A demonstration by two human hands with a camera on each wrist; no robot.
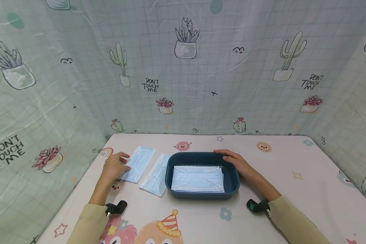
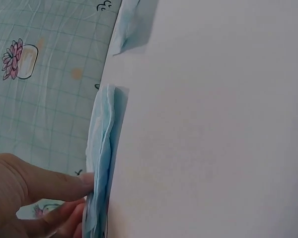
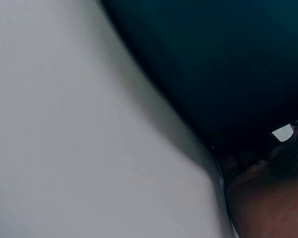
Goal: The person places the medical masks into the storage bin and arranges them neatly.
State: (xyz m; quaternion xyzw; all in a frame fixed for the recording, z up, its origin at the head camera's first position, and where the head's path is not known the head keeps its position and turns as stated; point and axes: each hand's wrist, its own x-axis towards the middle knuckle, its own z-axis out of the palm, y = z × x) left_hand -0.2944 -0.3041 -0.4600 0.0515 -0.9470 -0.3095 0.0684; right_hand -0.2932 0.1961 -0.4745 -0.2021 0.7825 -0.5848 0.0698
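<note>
A pale blue face mask point(image 1: 140, 161) lies flat on the left of the table. My left hand point(image 1: 114, 166) is at its left edge, thumb touching the mask and fingers apart from the thumb; in the left wrist view the thumb point(image 2: 64, 186) meets the edge of the mask point(image 2: 102, 144). A second face mask point(image 1: 155, 178) lies slanted beside the container. Several stacked masks point(image 1: 197, 179) fill much of the dark blue plastic container point(image 1: 201, 195). My right hand point(image 1: 239, 164) holds the container's back right corner, thumb over the rim; the right wrist view is dark there.
The white table cover point(image 1: 292, 210) has printed cartoon figures. A patterned curtain point(image 1: 213, 78) hangs behind the table and along both sides. Each wrist wears a small black camera, the left one point(image 1: 117, 207) and the right one point(image 1: 257, 205).
</note>
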